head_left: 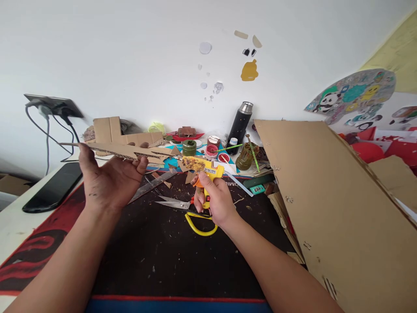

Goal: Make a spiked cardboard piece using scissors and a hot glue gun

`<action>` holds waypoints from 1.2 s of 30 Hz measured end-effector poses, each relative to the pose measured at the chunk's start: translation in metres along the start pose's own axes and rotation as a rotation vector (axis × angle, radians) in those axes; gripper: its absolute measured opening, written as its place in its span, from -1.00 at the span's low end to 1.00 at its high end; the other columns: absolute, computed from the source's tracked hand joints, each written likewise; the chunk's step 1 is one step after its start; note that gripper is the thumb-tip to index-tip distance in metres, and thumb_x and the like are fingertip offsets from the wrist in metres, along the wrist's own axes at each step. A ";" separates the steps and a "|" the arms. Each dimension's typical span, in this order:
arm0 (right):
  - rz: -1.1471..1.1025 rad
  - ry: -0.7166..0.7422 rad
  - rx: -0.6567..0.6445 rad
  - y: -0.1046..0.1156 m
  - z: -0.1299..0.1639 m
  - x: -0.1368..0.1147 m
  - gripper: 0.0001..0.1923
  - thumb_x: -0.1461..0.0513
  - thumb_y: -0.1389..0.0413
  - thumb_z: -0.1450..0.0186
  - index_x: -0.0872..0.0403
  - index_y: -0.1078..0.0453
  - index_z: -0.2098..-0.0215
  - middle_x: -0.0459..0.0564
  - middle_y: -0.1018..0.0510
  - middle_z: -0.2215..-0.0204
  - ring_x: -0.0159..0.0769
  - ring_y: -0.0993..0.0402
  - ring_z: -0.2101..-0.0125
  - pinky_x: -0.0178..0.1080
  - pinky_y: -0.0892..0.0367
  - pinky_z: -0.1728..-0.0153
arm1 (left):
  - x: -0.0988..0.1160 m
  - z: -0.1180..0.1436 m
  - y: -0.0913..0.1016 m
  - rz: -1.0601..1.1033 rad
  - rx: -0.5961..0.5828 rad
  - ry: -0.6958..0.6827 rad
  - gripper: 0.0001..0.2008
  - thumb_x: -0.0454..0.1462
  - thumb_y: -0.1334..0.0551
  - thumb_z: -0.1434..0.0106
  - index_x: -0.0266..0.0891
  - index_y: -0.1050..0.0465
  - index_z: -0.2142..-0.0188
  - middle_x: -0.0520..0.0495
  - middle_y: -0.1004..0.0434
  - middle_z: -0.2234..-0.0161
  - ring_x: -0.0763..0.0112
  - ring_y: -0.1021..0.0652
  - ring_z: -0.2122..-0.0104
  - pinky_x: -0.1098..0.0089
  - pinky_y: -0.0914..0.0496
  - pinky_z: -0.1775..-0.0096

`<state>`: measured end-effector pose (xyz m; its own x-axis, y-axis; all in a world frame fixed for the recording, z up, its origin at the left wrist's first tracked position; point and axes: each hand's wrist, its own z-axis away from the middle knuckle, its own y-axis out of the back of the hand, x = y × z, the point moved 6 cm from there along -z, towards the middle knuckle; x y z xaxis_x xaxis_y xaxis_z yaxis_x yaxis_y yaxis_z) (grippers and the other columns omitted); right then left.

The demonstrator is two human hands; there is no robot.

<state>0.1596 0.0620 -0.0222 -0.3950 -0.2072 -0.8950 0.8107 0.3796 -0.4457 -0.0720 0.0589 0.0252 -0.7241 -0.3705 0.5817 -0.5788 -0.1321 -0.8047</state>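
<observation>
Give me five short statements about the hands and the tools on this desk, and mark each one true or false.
1. The right hand grips a yellow glue gun. True.
2. The left hand holds a pair of scissors. False: it holds a cardboard piece; the scissors lie on the dark mat.
3. The glue gun's nozzle points toward the cardboard piece. True.
4. The black flask lies on its side on the mat. False: it stands upright near the wall.
5. The large cardboard sheet is at the left of the desk. False: it is at the right; a black phone lies at the left.
</observation>
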 end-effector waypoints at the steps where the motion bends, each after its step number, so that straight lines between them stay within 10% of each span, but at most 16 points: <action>1: -0.003 -0.002 0.003 0.000 0.000 0.000 -0.38 -0.31 -0.31 -0.27 0.06 -0.47 0.30 -0.27 -0.28 0.72 -0.41 -0.30 0.75 -0.32 -0.11 0.68 | 0.000 0.000 0.000 -0.001 -0.005 -0.004 -0.38 0.09 -0.45 -0.28 -0.20 -0.56 -0.19 -0.13 -0.80 0.07 0.06 -0.78 0.13 0.31 -0.71 0.32; 36: -0.014 -0.007 0.024 0.000 0.001 0.000 -0.38 -0.32 -0.31 -0.27 0.03 -0.40 0.39 -0.30 -0.23 0.75 -0.44 -0.24 0.78 -0.33 -0.07 0.70 | 0.002 0.002 -0.002 0.013 -0.012 0.003 -0.45 0.17 -0.35 -0.35 -0.17 -0.58 -0.09 -0.04 -0.80 0.13 0.15 -0.79 0.25 0.28 -0.71 0.34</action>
<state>0.1599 0.0616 -0.0217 -0.4031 -0.2189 -0.8886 0.8155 0.3548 -0.4573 -0.0716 0.0564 0.0279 -0.7329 -0.3694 0.5714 -0.5736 -0.1161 -0.8109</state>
